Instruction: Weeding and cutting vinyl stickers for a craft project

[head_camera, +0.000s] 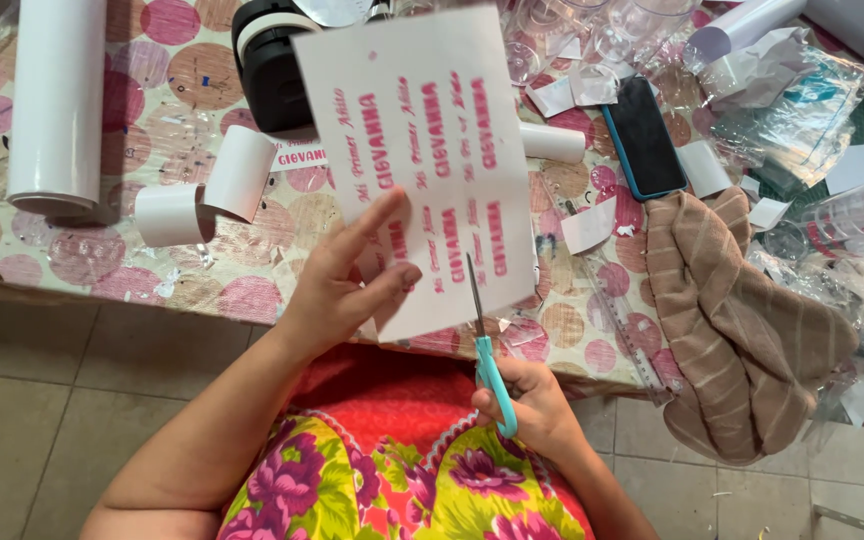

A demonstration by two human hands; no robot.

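Observation:
My left hand (347, 275) holds up a white sheet (422, 150) printed with rows of pink lettering, thumb in front and fingers spread behind its lower left part. My right hand (532, 400) grips scissors (487, 345) with turquoise handles. Their blades point up and meet the sheet's bottom edge near the middle. The sheet tilts slightly and hides part of the table behind it.
The table (82, 260) wears a dotted plastic cloth. On it lie a large white roll (52, 100), small white rolls (237, 175), a black device (267, 60), a dark phone (644, 138), a clear ruler (617, 325), a striped brown cloth (732, 320), clear plastic cups (632, 25) and paper scraps.

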